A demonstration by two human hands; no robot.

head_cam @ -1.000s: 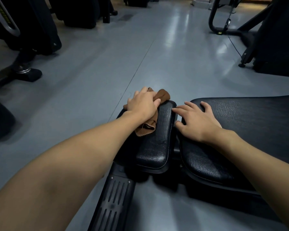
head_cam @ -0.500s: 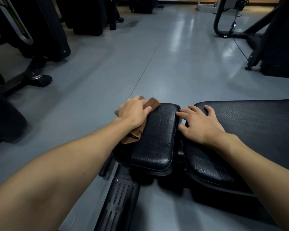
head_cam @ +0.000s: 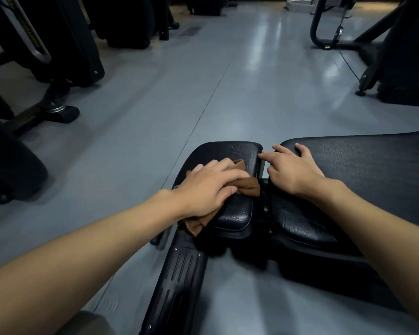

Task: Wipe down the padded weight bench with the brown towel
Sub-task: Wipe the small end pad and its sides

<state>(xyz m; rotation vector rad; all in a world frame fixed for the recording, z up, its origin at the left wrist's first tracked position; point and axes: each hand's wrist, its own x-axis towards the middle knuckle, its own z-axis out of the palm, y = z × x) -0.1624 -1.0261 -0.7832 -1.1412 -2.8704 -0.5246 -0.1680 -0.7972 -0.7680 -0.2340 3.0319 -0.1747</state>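
The black padded weight bench has a small seat pad [head_cam: 237, 153] on the left and a long back pad [head_cam: 363, 160] on the right, with a narrow gap between them. My left hand [head_cam: 208, 187] presses the crumpled brown towel [head_cam: 248, 186] flat onto the middle of the seat pad; towel ends stick out past my fingers and hang off the pad's near left edge. My right hand [head_cam: 293, 170] rests palm down on the near end of the back pad, fingers spread, holding nothing.
The bench's black ribbed base foot [head_cam: 177, 286] runs toward me below the seat pad. Grey gym floor [head_cam: 228, 81] stretches ahead. Dark exercise machines stand at the left [head_cam: 58, 56] and at the far right [head_cam: 402, 56].
My left hand has slid the towel from the seat pad's far left edge back toward me and to the right, onto the pad's middle. My right hand stayed on the back pad.
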